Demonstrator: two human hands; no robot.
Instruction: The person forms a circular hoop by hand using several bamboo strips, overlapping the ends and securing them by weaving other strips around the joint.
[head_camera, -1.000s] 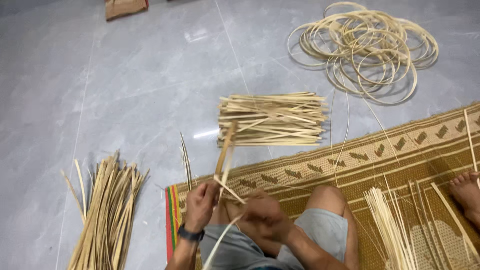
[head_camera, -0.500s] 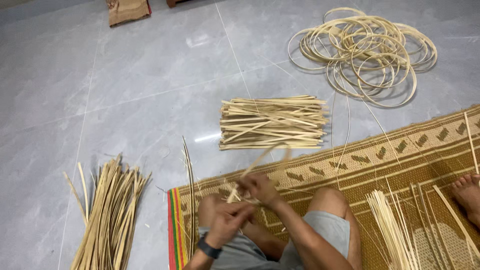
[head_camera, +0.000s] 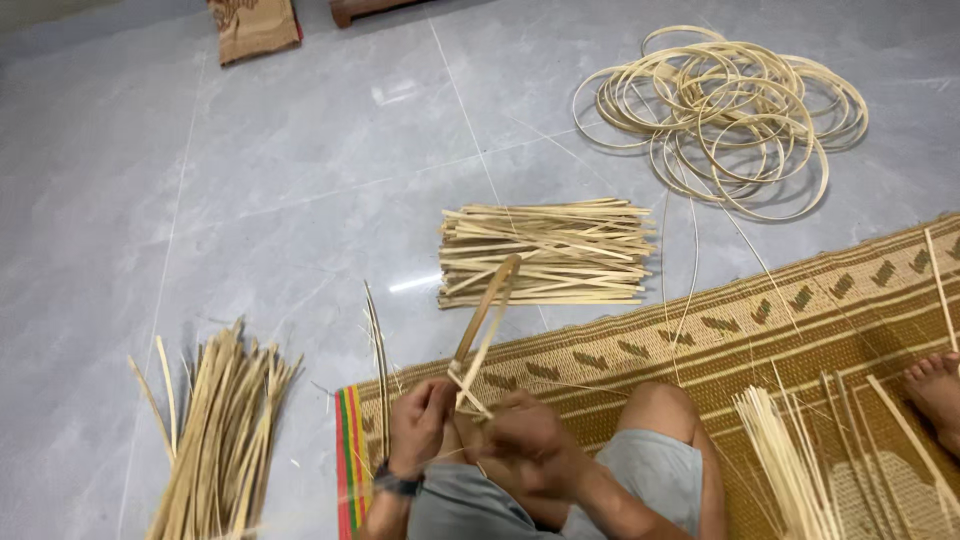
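My left hand (head_camera: 418, 425) and my right hand (head_camera: 522, 437) are closed together on a folded bamboo strip (head_camera: 483, 320) that stands up and leans to the right, its bent tip in front of the stacked pile of short bamboo strips (head_camera: 545, 252). Thin cross pieces stick out near my fingers. A dark watch is on my left wrist. I sit on a woven brown mat (head_camera: 800, 320), with my knee (head_camera: 660, 410) beside my right hand.
A loose bundle of bamboo strips (head_camera: 215, 430) lies on the grey tile floor at the left. Coiled bamboo rings (head_camera: 725, 110) lie at the back right. Thin splints (head_camera: 790, 460) and a bare foot (head_camera: 935, 385) rest on the mat at the right. A brown bag (head_camera: 253, 25) is at the far edge.
The bamboo strip, blurred and low over the mat half a second ago, now stands up again between my hands. My right hand moved down next to my left hand.
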